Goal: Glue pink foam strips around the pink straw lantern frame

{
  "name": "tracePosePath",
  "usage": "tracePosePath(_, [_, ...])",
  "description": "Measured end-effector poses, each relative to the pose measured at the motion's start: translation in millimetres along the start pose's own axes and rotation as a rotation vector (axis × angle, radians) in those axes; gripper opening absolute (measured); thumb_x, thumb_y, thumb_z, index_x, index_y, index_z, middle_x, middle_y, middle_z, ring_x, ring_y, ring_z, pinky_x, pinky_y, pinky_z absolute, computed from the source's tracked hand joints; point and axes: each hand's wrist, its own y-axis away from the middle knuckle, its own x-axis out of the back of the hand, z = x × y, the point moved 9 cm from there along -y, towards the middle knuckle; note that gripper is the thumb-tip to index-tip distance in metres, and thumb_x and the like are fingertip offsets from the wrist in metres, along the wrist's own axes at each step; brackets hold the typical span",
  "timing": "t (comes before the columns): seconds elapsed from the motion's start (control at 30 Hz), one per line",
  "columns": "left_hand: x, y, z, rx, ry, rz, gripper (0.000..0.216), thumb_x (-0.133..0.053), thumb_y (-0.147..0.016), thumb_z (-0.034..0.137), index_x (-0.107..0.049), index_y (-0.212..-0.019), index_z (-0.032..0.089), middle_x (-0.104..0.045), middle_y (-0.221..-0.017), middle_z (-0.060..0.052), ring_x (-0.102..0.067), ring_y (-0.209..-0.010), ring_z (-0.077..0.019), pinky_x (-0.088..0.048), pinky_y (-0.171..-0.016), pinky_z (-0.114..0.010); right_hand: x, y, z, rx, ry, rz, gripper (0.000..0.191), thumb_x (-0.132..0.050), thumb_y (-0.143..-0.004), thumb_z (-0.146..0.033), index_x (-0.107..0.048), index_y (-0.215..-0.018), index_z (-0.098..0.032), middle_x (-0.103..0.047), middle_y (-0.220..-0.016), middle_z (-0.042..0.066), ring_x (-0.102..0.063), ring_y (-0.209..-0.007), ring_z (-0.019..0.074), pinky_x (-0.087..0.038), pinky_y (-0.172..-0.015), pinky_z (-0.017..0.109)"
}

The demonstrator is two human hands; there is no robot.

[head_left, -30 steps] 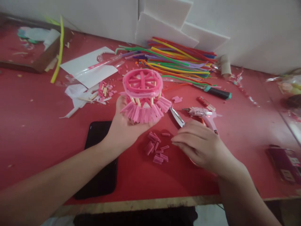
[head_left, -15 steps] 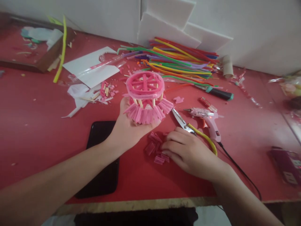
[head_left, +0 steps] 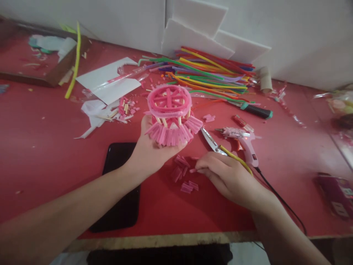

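Observation:
My left hand point(head_left: 153, 147) is closed around the base of a pink craft model point(head_left: 169, 117), held upright above the table. The model has a spoked ring on top, pale stick posts and a fringe of short pink strips round its lower part. My right hand point(head_left: 223, 173) pinches a short piece of pink pipe cleaner point(head_left: 193, 170) between thumb and fingertips. Beside those fingertips lies a small pile of cut pink pieces point(head_left: 179, 169) on the red table. Scissors point(head_left: 211, 140) lie just beyond my right hand, their handles partly hidden.
A pink glue gun point(head_left: 244, 141) with a cord rests at the right. Colourful pipe cleaners point(head_left: 209, 73) lie at the back, near a dark-handled tool point(head_left: 256, 110). A black phone point(head_left: 118, 206) sits under my left forearm. A brown tray point(head_left: 52, 75) stands at the far left.
My right hand has drawn slightly right from the pile, and a pink piece now shows in its pinch. My left hand still holds the model in nearly the same spot.

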Motion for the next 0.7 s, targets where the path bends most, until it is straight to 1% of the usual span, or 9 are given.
tracePosePath(0.07, [-0.8, -0.1, -2.7, 0.010, 0.001, -0.013, 0.059, -0.085, -0.067, 0.023, -0.038, -0.102, 0.028, -0.072, -0.107, -0.003, -0.074, -0.104, -0.0261, -0.058, -0.098, -0.047, 3.3, 1.2, 2.2, -0.017, -0.029, 0.037, 0.014, -0.053, -0.099, -0.012, -0.065, -0.102, -0.018, -0.072, -0.089, 0.001, -0.067, -0.077, 0.0097, -0.053, -0.070, 0.020])
tracePosePath(0.17, [-1.9, -0.2, -6.8, 0.038, 0.019, -0.025, 0.061, -0.085, -0.068, 0.022, -0.037, -0.107, 0.028, -0.073, -0.108, -0.004, -0.075, -0.106, -0.0274, -0.058, -0.098, -0.048, 8.1, 3.5, 5.8, -0.040, -0.049, 0.097, 0.008, -0.060, -0.099, -0.017, -0.067, -0.097, -0.020, -0.074, -0.087, -0.001, -0.070, -0.076, 0.0081, -0.055, -0.072, 0.018])
tracePosePath(0.27, [-0.1, 0.2, -7.3, 0.051, 0.028, 0.001, 0.062, -0.086, -0.066, 0.022, -0.038, -0.105, 0.028, -0.072, -0.112, -0.005, -0.074, -0.110, -0.0298, -0.057, -0.099, -0.052, 15.7, 5.1, 3.4, -0.002, -0.046, 0.164, 0.014, -0.060, -0.099, -0.016, -0.071, -0.092, -0.022, -0.076, -0.084, -0.002, -0.074, -0.080, 0.0092, -0.059, -0.076, 0.019])
tracePosePath(0.37, [-1.1, 0.5, -7.1, 0.062, 0.050, -0.012, 0.059, -0.084, -0.066, 0.021, -0.037, -0.101, 0.028, -0.072, -0.106, -0.003, -0.075, -0.104, -0.0301, -0.060, -0.095, -0.053, 20.8, 4.8, 1.3, 0.010, -0.090, 0.180, 0.007, -0.069, -0.094, -0.022, -0.075, -0.098, -0.022, -0.079, -0.093, 0.001, -0.077, -0.089, 0.0118, -0.062, -0.082, 0.021])
tracePosePath(0.43, [-2.8, 0.7, -7.6, 0.078, 0.065, -0.035, 0.059, -0.084, -0.065, 0.021, -0.036, -0.098, 0.029, -0.071, -0.097, 0.000, -0.076, -0.098, -0.0297, -0.061, -0.091, -0.051, 19.6, 3.7, -1.3, 0.018, -0.180, 0.138, 0.014, -0.072, -0.093, -0.024, -0.075, -0.106, -0.022, -0.079, -0.103, 0.004, -0.077, -0.095, 0.0124, -0.063, -0.085, 0.021])
tracePosePath(0.53, [-3.8, 1.1, -7.8, 0.097, 0.066, -0.048, 0.060, -0.086, -0.062, 0.022, -0.036, -0.095, 0.029, -0.068, -0.089, 0.002, -0.075, -0.096, -0.0297, -0.062, -0.087, -0.047, 19.6, 2.8, -7.8, 0.049, -0.298, 0.104, 0.022, -0.068, -0.094, -0.016, -0.074, -0.114, -0.022, -0.079, -0.110, 0.004, -0.077, -0.098, 0.0119, -0.064, -0.085, 0.022])
tracePosePath(0.6, [-4.4, 1.6, -6.1, 0.094, 0.064, -0.051, 0.059, -0.085, -0.063, 0.022, -0.036, -0.095, 0.029, -0.068, -0.092, 0.000, -0.074, -0.096, -0.0297, -0.062, -0.086, -0.048, 23.0, 2.5, -10.1, 0.057, -0.309, 0.132, 0.028, -0.065, -0.094, -0.010, -0.074, -0.116, -0.024, -0.079, -0.110, 0.004, -0.077, -0.098, 0.0117, -0.064, -0.084, 0.021])
tracePosePath(0.7, [-4.4, 2.7, -3.4, 0.073, 0.036, -0.047, 0.057, -0.084, -0.064, 0.023, -0.038, -0.098, 0.027, -0.066, -0.103, -0.004, -0.072, -0.098, -0.0293, -0.061, -0.088, -0.051, 31.9, 3.8, -9.1, 0.041, -0.254, 0.239, 0.034, -0.065, -0.092, -0.006, -0.075, -0.117, -0.025, -0.081, -0.104, 0.002, -0.078, -0.095, 0.0126, -0.065, -0.081, 0.022])
